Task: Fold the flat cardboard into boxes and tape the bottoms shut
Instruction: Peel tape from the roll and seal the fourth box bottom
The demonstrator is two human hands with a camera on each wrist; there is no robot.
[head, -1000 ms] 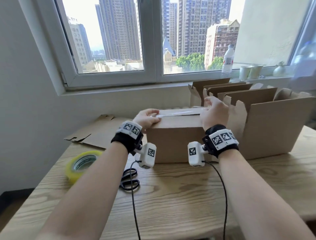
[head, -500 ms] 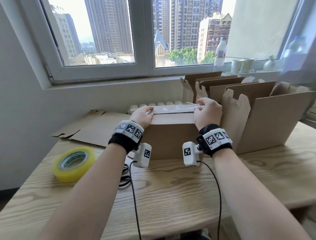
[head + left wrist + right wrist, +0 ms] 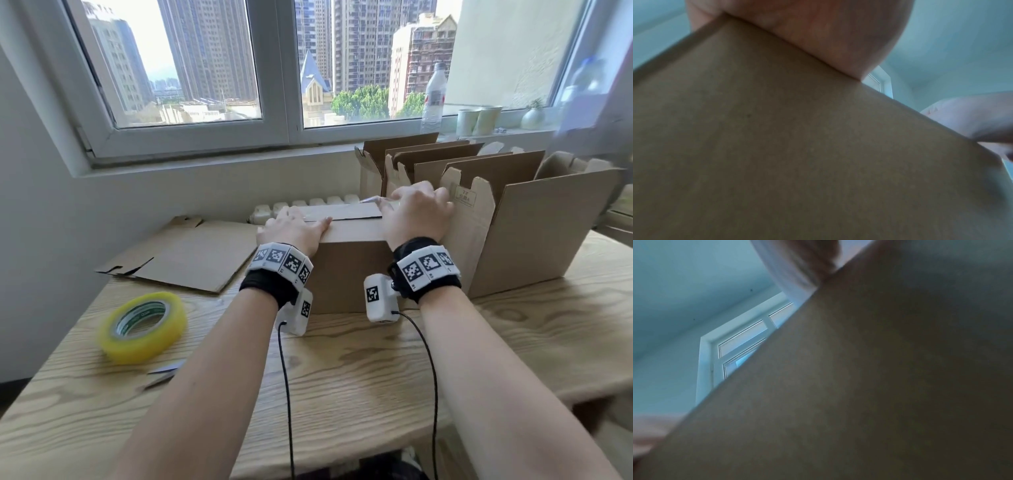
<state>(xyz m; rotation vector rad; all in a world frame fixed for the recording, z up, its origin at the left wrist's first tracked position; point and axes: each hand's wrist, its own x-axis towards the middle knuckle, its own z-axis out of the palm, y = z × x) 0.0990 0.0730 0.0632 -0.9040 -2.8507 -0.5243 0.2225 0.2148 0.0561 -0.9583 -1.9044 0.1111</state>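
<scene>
The cardboard box (image 3: pixel 346 270) stands bottom-up on the wooden table (image 3: pixel 359 383), light, stiff, likely crushable at its edges. The left hand (image 3: pixel 294 229) presses flat on top; the right hand (image 3: pixel 419 212), fingers curled, seems to pinch the clear tape (image 3: pixel 373 200), which looks thin and clingy.

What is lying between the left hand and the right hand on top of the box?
In the head view, a strip of clear tape runs along the box top seam between the left hand and the right hand.

Scissors (image 3: pixel 164 371) mostly hidden behind left forearm; wrist views blurred.
</scene>
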